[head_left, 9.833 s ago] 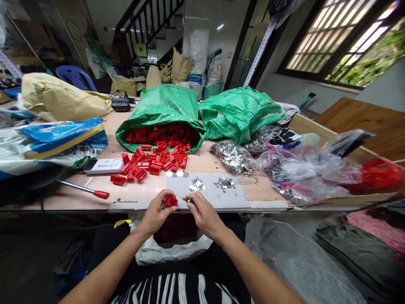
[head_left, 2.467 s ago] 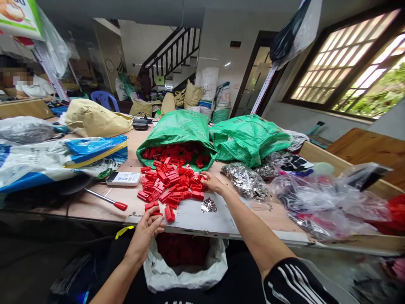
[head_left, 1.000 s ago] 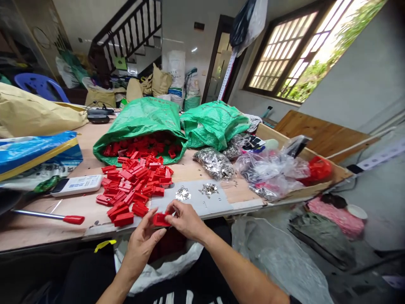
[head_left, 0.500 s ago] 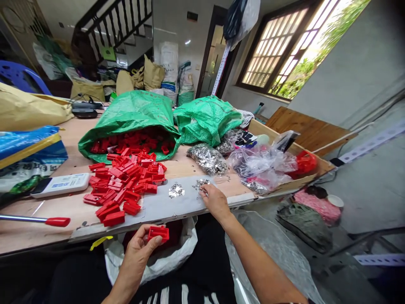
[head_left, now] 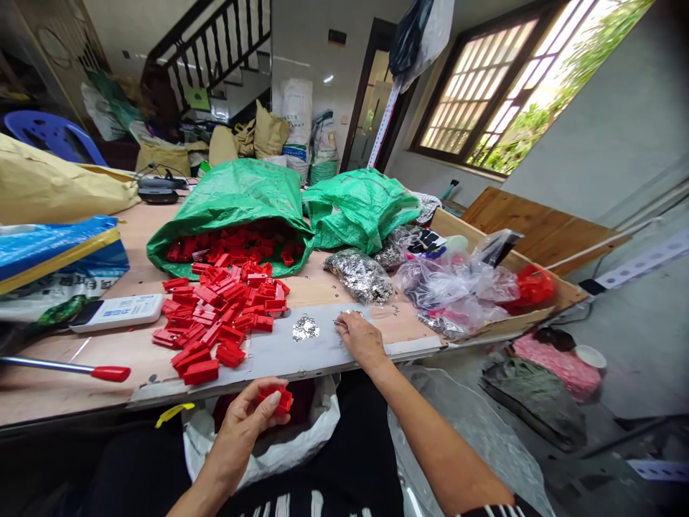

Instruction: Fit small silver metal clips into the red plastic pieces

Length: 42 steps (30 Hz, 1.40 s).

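Note:
My left hand [head_left: 245, 424] holds a red plastic part [head_left: 276, 401] between thumb and fingers, just off the table's front edge and above an open white sack [head_left: 320, 424]. On the pale sheet [head_left: 274, 352], my right hand [head_left: 359, 340] has its fingertips pinched at a small pile of metal pieces [head_left: 349, 314], which it partly covers. A tiny piece seems to show at the fingertips, too small to make out. Left of it lies a second pile of flat silver pieces [head_left: 306, 327]. Many red parts [head_left: 215, 316] are heaped farther left, spilling from a green bag [head_left: 242, 190].
A white scale [head_left: 118, 312] and a red-handled lever [head_left: 110, 373] are at the left. Behind the sheet lie a clear bag of metal pieces [head_left: 359, 275] and another green bag [head_left: 360, 208]. A wooden tray [head_left: 560, 287] with plastic bags stands at the right.
The view has shifted slightly, moving the scene rightward in the picture. My left hand has turned the red part, and its fingers now cover more of it. My right hand remains at the small pile.

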Motion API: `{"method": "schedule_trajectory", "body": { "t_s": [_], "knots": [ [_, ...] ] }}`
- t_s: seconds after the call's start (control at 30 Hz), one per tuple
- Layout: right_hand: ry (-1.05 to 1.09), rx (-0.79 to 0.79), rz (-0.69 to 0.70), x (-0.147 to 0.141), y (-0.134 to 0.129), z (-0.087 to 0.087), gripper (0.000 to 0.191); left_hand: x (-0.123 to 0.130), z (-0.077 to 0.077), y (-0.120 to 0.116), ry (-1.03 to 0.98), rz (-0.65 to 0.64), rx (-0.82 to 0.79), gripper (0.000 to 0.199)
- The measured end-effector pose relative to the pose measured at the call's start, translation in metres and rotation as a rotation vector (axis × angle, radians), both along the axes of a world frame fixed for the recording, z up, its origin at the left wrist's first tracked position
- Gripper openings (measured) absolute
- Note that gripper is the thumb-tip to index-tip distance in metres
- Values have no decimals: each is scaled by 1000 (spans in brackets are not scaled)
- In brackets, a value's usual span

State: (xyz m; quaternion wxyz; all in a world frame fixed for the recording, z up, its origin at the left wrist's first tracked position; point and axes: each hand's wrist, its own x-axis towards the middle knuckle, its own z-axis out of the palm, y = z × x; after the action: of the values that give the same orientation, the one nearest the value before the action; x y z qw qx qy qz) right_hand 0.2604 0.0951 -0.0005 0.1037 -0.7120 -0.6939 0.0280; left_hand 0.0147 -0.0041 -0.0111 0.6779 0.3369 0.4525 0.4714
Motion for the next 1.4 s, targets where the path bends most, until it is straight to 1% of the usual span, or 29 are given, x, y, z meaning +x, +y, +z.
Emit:
{"method": "schedule_trajectory", "body": {
  "t_s": [0.17, 0.3, 0.4, 0.47, 0.57, 0.67, 0.77, 0.87, 0.93, 1.1, 1.27, 1.4],
  "knots": [
    [-8, 11, -12, 0, -1, 1, 12, 3, 3, -1, 17, -24, -5, 36],
    [-8, 17, 1, 1, 1, 2, 11, 3, 0, -3, 22, -5, 8, 36],
    [0, 35, 26, -1, 0, 7, 11, 0, -2, -1, 40, -13, 24, 33],
    [49, 73, 86, -5, -6, 14, 11, -1, -2, 4, 48, -38, 30, 29],
    [202, 125, 249, -19, -21, 27, 10, 0, 1, 13, 41, -78, 43, 26],
    [344, 121, 414, -37, -39, 38, 12, 7, 7, 22, 15, -86, 51, 26],
    [415, 120, 515, -53, -53, 42, 15, 15, 14, 28, -37, -77, 59, 26],
    [427, 122, 552, -63, -60, 41, 20, 19, 19, 28, -53, -76, 81, 25],
    [429, 123, 563, -66, -63, 39, 21, 19, 19, 26, -52, -65, 79, 24],
    [489, 141, 573, -68, -67, 33, 15, 17, 15, 21, -93, -43, 69, 23],
    [622, 101, 570, -68, -68, 27, 15, 19, 14, 21, -128, 1, 54, 23],
    [697, 82, 544, -70, -68, 25, 12, 20, 8, 21, -178, 16, 60, 22]
  ]
}}
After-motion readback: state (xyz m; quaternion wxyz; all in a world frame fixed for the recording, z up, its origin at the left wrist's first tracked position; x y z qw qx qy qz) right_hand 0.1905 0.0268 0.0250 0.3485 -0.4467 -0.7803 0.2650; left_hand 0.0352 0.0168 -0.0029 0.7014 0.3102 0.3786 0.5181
